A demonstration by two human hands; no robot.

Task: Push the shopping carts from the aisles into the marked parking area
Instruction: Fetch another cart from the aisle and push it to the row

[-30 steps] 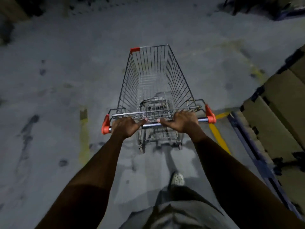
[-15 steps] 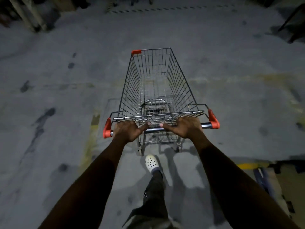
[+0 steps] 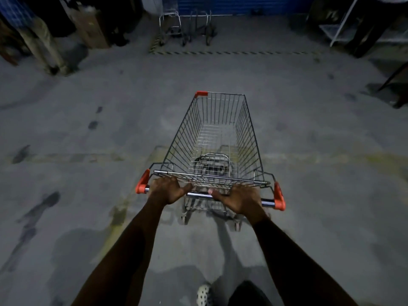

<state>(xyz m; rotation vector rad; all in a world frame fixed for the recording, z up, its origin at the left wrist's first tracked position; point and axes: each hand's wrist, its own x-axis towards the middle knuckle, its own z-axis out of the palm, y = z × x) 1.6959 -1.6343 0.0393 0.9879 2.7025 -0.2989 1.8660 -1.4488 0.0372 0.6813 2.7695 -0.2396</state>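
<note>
While the shopping cart (image 3: 217,138) stands on the concrete floor (image 3: 88,184), left hand (image 3: 167,189) and right hand (image 3: 241,200) grip its handle (image 3: 199,195), fingers curled round.

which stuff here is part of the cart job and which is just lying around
Job: cart; its handle, gripped by left hand and right hand; striped floor line; parked carts behind it.
Lying about: cardboard box; white rack.
</note>
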